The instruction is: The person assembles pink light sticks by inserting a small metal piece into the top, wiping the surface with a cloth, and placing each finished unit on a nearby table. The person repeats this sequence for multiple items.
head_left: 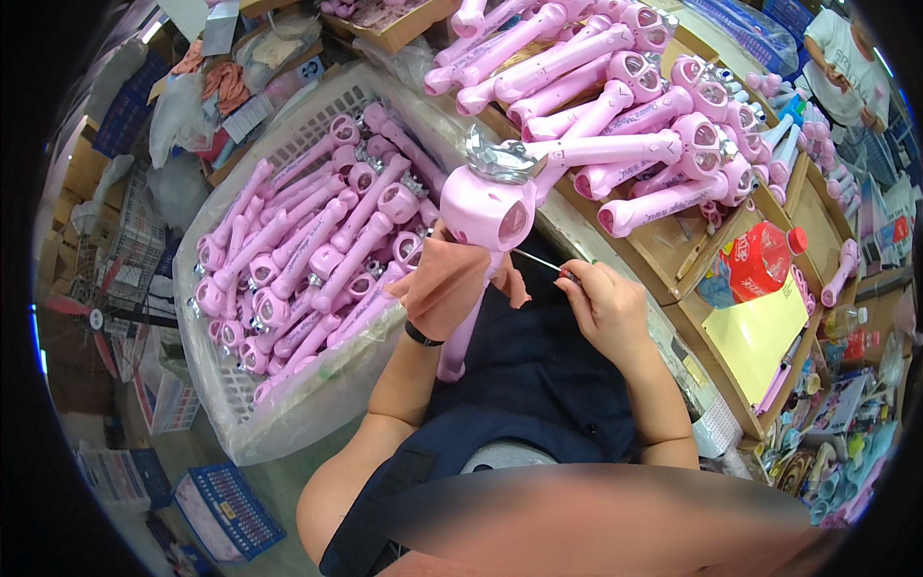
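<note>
A pink toy wand [486, 210] with a round head and a silver faceted crown stands nearly upright before me. My left hand [444, 274] is closed round its neck, just below the head. An orange-brown cloth [435, 281] lies between that hand and the wand, covering most of the fingers. Between the fingertips of my right hand [610, 306] is a thin screwdriver [569, 275], its metal shaft pointing left to the wand's neck. Whether its tip touches the wand I cannot tell.
On my left, a plastic-lined white basket [219, 380] holds many similar wands. More wands [663, 144] are heaped on the workbench at right. A red-labelled bottle [764, 260], yellow paper [760, 332] and a pen [784, 370] lie there too. Another person [846, 67] stands far right.
</note>
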{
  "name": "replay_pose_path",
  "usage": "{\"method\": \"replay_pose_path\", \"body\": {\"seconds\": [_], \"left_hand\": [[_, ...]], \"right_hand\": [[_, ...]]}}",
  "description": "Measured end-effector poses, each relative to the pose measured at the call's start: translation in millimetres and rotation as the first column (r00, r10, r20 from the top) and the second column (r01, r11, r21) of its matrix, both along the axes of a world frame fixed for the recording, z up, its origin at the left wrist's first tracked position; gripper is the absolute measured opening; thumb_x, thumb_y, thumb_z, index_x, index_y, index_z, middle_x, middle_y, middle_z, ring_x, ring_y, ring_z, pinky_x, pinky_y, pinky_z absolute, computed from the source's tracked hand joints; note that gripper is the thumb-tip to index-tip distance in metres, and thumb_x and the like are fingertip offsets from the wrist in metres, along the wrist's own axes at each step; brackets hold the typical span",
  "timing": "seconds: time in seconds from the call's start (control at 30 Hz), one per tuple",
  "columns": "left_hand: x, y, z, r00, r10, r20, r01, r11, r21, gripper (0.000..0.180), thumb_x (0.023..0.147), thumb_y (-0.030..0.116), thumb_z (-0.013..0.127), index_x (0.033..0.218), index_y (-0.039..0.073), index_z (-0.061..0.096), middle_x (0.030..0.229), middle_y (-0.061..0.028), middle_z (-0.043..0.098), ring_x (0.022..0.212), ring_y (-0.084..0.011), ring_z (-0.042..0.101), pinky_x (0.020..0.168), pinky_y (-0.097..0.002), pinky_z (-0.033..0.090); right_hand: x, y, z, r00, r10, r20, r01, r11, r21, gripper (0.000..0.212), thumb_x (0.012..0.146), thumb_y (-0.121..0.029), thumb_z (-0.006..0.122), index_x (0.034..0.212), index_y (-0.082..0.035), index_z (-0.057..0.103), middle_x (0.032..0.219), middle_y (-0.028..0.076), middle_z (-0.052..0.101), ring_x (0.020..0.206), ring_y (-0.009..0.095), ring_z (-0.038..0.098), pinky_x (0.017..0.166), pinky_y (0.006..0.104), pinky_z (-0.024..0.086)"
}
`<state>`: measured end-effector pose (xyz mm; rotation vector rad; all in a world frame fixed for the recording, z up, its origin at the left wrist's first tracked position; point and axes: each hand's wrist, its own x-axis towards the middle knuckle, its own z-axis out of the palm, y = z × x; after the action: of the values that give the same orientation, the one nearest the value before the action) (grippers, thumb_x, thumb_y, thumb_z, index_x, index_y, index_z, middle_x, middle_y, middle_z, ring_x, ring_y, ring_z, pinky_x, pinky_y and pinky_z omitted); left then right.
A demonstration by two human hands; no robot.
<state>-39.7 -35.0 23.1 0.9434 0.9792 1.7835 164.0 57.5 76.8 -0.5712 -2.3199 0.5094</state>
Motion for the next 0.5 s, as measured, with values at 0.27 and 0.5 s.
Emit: {"method": "replay_pose_path", "body": {"seconds": [0.27,0.5], "left_hand": [[-23.6,4.4,-17.5,0.989,0.051,-0.142,-0.058,0.997,-0.045,0.051,0.094,0.022,0.060,0.134,-0.003,0.042,0.114,-0.0127,0.062,0.099,-0.0198,0.062,0.086,-0.0290,0.051],[9.1,14.1,41.0,0.959,-0.063,0.276,0.014,0.984,0.178,0.065,0.095,0.048,0.045,0.140,0.002,0.034,0.085,-0.0115,0.056,0.066,-0.0305,0.059,0.067,-0.0464,0.053]], "right_hand": [[28.6,-7.0,-1.2,0.993,-0.106,0.050,0.111,0.986,-0.121,0.008,0.090,-0.012,0.064,0.094,-0.005,0.062,0.065,0.006,0.058,0.054,0.022,0.058,0.054,0.0308,0.047],[-14.5,-73.0,-92.6,0.870,0.210,-0.446,-0.482,0.560,-0.674,0.057,0.075,-0.008,0.081,0.102,-0.007,0.031,0.122,0.020,0.047,0.104,0.022,0.051,0.091,0.0327,0.043]]}}
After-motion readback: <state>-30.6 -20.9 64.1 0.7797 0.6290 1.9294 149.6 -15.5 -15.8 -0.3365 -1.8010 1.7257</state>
